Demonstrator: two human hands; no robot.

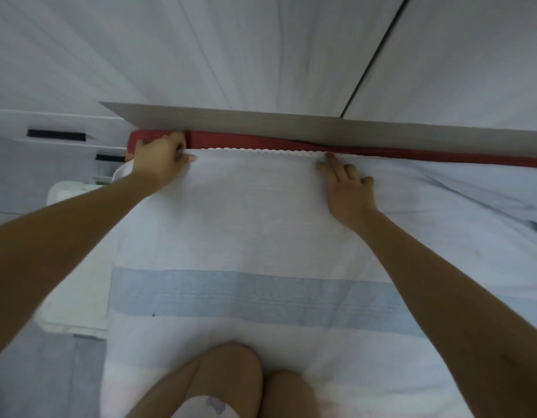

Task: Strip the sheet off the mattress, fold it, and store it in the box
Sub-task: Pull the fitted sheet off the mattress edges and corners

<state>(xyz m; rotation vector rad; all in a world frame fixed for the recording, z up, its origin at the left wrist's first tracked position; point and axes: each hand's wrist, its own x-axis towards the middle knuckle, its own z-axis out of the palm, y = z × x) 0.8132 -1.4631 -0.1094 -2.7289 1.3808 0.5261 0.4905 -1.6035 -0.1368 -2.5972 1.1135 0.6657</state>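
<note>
At the mattress (261, 139) edge, sheet (246, 221) is seemingly gripped by left hand (160, 159), pressed by flat-fingered right hand (348, 185); stripping barely begun.

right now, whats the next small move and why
Probably pinch the sheet edge with the right hand, then peel it back: the left hand grips that edge at the red mattress corner, but the right only lies flat.

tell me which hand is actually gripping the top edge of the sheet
The left hand, at the far corner of the sheet: its fingers curl over the scalloped edge. The right hand only lies flat on top, fingers straight.
</note>
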